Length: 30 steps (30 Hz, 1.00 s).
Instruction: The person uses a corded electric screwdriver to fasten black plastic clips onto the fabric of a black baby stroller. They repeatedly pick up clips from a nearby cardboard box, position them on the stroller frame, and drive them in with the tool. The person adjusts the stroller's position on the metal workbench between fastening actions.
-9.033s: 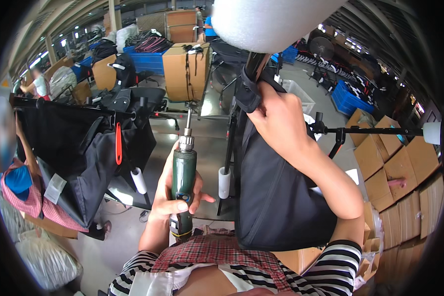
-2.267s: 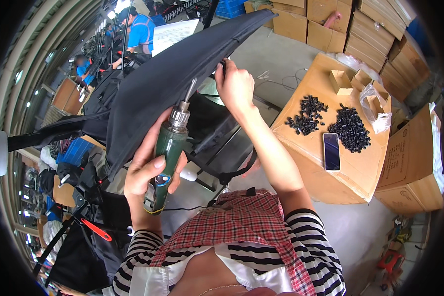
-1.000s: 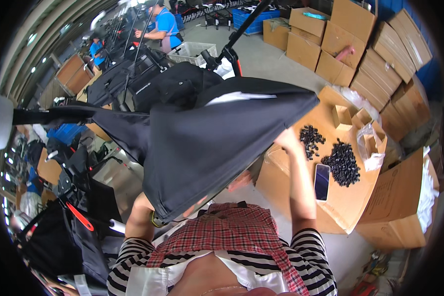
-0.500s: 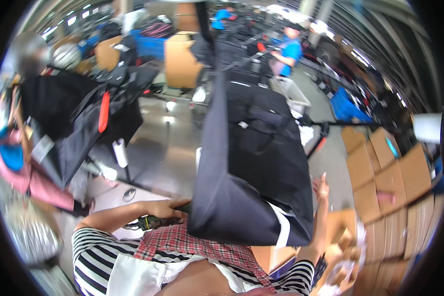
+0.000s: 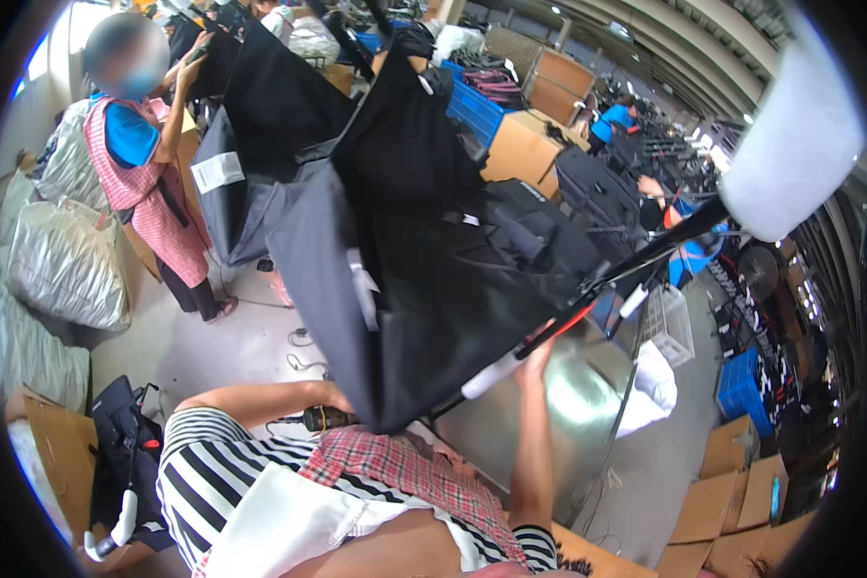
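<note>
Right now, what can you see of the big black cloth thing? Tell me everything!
The big black cloth thing looks like soft fabric: black inside, greyer on its outer left side. It's hollow, opens toward the camera and has a white patch. It's tilted, its lower corner near the checked apron. The right hand is at its right edge, beside a red strip; the left hand is partly hidden near that corner.

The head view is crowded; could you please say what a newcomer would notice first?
The large black fabric piece fills the middle. A thick white roll looms at upper right, on a black bar's end. At upper left, a co-worker stands in a pink apron.
</note>
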### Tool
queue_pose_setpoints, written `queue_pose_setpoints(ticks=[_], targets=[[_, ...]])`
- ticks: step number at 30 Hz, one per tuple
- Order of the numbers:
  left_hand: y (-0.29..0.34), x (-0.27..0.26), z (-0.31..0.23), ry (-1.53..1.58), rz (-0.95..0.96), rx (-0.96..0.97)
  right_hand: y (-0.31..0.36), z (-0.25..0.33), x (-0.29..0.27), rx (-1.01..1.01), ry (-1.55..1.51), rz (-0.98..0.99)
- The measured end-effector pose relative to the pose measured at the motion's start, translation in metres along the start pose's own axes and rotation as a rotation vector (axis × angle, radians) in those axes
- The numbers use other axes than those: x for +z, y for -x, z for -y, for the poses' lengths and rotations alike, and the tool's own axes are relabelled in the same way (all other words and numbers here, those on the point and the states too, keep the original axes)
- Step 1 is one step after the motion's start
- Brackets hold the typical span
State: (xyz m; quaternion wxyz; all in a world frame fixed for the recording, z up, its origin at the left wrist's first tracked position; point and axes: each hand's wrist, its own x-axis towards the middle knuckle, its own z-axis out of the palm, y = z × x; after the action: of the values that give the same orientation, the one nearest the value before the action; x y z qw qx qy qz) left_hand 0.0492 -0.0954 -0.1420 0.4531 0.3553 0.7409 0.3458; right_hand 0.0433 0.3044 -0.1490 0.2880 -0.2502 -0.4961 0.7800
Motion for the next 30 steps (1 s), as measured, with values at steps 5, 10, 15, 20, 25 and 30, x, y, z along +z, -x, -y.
queue_pose_setpoints(ticks=[5, 10, 15, 20, 25, 30], targets=[[-0.033, -0.017, 0.024, 0.149, 0.019, -0.032, -0.034, -0.064, 0.097, -0.019, 0.043, 0.118], [-0.026, -0.057, 0.009, 0.169, 0.017, -0.085, -0.081, -0.124, 0.23, -0.237, 0.342, 0.251], [-0.066, -0.06, 0.001, 0.799, 0.02, -0.246, -0.079, -0.087, 0.204, -0.108, 0.504, 0.661], [-0.101, -0.063, -0.01, 1.331, 0.039, -0.327, -0.207, -0.079, -0.021, 0.013, 0.901, 0.451], [-0.16, -0.034, 0.006, 1.496, -0.025, -0.44, -0.39, 0.022, -0.292, -0.239, 0.628, -0.382], [-0.175, -0.005, 0.009, 1.543, -0.186, -0.589, -0.523, 0.223, -0.267, -0.717, 0.931, -0.595]])
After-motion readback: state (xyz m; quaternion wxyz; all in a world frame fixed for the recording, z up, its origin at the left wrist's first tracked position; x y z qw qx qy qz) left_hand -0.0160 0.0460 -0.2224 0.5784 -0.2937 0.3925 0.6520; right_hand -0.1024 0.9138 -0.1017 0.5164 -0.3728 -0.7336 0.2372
